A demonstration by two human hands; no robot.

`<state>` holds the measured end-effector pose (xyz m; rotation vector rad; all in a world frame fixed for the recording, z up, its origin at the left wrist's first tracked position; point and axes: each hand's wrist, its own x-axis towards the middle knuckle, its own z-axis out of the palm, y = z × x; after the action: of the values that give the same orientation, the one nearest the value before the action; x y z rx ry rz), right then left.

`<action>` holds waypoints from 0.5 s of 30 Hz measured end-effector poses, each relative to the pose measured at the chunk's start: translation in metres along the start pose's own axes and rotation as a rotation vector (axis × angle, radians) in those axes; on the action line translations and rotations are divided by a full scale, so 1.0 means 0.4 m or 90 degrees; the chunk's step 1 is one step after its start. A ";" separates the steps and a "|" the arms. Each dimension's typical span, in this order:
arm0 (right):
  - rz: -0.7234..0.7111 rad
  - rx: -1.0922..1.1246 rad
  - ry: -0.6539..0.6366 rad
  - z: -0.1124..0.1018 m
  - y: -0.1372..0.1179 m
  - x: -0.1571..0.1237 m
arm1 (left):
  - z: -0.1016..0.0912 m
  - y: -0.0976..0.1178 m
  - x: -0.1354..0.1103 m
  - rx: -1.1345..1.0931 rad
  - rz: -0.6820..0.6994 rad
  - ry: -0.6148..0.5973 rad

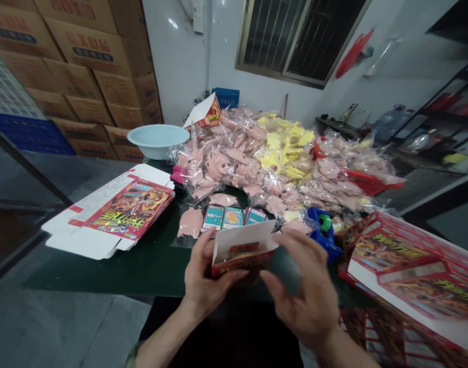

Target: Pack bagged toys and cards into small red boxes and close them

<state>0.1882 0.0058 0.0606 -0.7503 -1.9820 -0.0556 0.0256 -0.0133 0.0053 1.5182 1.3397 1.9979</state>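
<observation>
My left hand (203, 281) grips the left end of a small red printed box (243, 250) whose white flap stands open, held low over the dark green table (149, 266). My right hand (306, 291) is at the box's right end, fingers curled and spread, touching its flap and side. Just beyond the box lie three small card packs (234, 217) and a pink bagged toy (191, 222).
A big heap of bagged pink and yellow toys (272, 158) fills the table's far side. Flat unfolded cartons (111, 214) lie left, finished red boxes (410, 266) stack at right. A blue tape dispenser (322, 230), a pale basin (157, 140) and stacked cardboard cartons (76, 66) are around.
</observation>
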 end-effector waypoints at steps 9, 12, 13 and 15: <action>0.350 0.258 0.108 0.137 0.078 -0.119 | 0.000 -0.054 0.027 0.074 0.215 -0.064; 0.291 0.256 0.073 0.147 0.094 -0.120 | -0.020 -0.032 0.029 0.038 0.133 -0.092; 0.263 0.248 0.056 0.143 0.099 -0.117 | -0.026 -0.023 0.030 0.037 0.097 -0.091; 0.209 0.229 0.036 0.127 0.108 -0.107 | -0.030 -0.010 0.030 0.042 0.032 -0.080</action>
<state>0.1854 0.0375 -0.0119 -0.8128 -1.7279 0.4575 0.0093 -0.0086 0.0093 1.6923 1.3418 1.8695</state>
